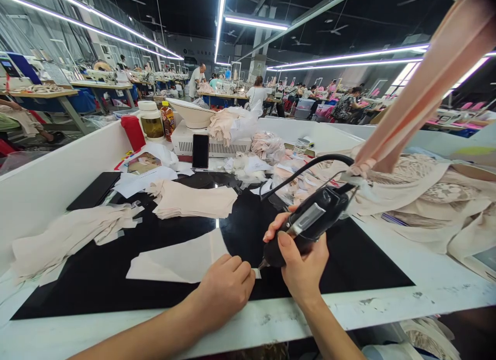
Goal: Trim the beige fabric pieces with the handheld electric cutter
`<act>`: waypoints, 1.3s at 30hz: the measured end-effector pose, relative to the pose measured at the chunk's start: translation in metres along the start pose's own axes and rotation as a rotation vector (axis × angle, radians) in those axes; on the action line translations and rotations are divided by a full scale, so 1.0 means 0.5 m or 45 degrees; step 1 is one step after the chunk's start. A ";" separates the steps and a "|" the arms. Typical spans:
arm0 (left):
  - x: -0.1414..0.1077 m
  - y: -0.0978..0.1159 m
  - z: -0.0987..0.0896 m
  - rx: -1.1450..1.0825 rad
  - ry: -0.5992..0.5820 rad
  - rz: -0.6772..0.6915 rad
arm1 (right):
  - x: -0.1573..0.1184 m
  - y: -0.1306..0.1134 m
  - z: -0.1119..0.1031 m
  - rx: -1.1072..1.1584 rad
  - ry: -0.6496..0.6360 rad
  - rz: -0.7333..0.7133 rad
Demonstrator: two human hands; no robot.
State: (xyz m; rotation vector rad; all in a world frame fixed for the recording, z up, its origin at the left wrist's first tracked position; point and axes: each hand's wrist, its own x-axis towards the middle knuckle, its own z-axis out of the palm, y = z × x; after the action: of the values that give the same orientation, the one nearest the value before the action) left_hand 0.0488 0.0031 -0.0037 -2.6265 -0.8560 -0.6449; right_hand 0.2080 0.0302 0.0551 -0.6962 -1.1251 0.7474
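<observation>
My right hand (304, 267) is wrapped round a black corded handheld power tool (306, 223), thumb along its near side. Its narrow metal tip points down and left, close to the end of a small whitish strip (257, 273). The strip sticks out from under the curled fingers of my left hand (229, 280), which presses down on the black board (341, 277). Just left of that hand lies a flat pale fabric piece (178, 259), partly covered by it. A twisted pink fabric band (411, 86) suspends the tool from above.
Behind lies a stack of cut fabric pieces (194, 199), with another pile (73, 238) at left. Beige lace garments (430, 194) heap up at right. A phone (200, 151), jar (151, 121) and scale (194, 114) stand at the back. White side walls (70, 169) edge the table.
</observation>
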 end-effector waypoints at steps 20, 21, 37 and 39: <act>-0.005 -0.002 0.009 -0.012 0.051 0.027 | -0.017 -0.016 -0.009 -0.009 0.001 0.020; -0.005 -0.003 0.008 -0.023 0.039 0.029 | -0.017 -0.015 -0.008 -0.022 0.002 0.016; -0.037 -0.061 -0.024 -0.211 -0.122 0.026 | -0.021 -0.022 -0.023 -0.044 0.029 0.030; -0.040 -0.066 -0.026 -0.201 -0.103 0.042 | -0.022 -0.022 -0.024 -0.039 0.031 0.034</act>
State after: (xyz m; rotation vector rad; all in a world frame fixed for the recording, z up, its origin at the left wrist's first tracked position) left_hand 0.0102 0.0137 0.0022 -2.8189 -0.8134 -0.6253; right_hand 0.2184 0.0139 0.0547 -0.7453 -1.1088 0.7439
